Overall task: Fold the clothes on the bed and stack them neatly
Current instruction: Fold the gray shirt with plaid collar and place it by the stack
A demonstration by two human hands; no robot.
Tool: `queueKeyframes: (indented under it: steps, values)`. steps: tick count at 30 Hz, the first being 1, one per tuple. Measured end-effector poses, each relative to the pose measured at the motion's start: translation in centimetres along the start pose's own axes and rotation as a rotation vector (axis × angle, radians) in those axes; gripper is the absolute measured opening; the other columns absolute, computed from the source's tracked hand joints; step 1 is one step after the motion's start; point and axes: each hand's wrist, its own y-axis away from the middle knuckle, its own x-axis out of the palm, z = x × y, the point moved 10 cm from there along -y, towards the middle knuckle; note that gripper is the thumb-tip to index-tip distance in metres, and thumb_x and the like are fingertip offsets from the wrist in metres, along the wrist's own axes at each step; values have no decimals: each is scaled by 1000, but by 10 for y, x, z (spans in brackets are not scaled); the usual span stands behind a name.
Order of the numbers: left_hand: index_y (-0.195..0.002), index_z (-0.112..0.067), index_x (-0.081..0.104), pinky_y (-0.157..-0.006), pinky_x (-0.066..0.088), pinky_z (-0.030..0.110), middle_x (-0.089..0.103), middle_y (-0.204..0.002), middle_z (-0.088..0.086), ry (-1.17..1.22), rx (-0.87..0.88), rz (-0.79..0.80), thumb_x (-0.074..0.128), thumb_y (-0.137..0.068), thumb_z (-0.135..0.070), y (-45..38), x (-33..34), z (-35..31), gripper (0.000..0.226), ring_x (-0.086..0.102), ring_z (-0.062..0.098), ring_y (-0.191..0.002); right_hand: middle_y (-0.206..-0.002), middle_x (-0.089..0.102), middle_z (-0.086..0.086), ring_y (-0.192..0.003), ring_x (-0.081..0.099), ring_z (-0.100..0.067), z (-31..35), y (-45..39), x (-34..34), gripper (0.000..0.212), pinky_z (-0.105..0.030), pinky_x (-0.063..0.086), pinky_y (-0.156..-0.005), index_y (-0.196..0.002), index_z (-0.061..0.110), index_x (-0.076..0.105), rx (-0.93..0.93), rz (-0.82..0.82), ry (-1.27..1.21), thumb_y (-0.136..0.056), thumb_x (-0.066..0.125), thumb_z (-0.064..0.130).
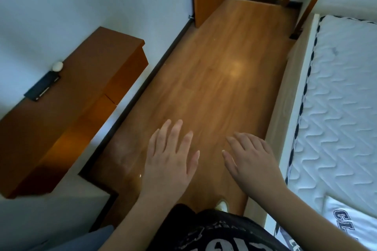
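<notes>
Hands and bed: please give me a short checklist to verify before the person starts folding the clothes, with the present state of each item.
1. Left hand free: ok, fingers straight, holding nothing, over the wooden floor.
2. Right hand free: ok, fingers spread, holding nothing.
3. Clothing within sight: ok, a white garment with dark letters lies on the mattress at the lower right.
4. Hands touching the garment: not ok, both hover apart from it, left of the bed.
5. How many clothes wait on the bed: cannot tell, the frame cuts the garment and most of the bed.
6. Bare mattress surface for stacking: ok, quilted area beyond the garment shows nothing on it.
</notes>
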Motion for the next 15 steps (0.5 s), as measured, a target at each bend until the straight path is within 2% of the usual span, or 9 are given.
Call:
queueKeyframes:
  steps: [4,9,15]
  values:
    - [-130,-27,55,-110,26,40,52,-141,3,43,-1,45,37,-97,-55,-42,20,22,47,43,23,-135,-129,62,-7,-121,57,-25,5,-50,-1,53,-44,44,-103,-127,17,60,23,-43,-4,-98,28,49]
    - [-133,-25,55,-111,28,41,52,-142,5,45,106,89,37,-97,-52,-109,50,53,48,43,24,-135,-139,52,-11,-129,49,-27,3,-128,2,51,-44,42,-105,-136,14,50,56,-81,40,-98,36,46]
    - [-134,-22,54,-111,33,44,53,-140,4,124,222,92,37,-98,-50,-213,52,69,48,45,25,-134,-138,53,-9,-127,49,-26,-13,-190,-4,49,-43,43,-102,-133,15,51,186,-104,45,-95,38,44]
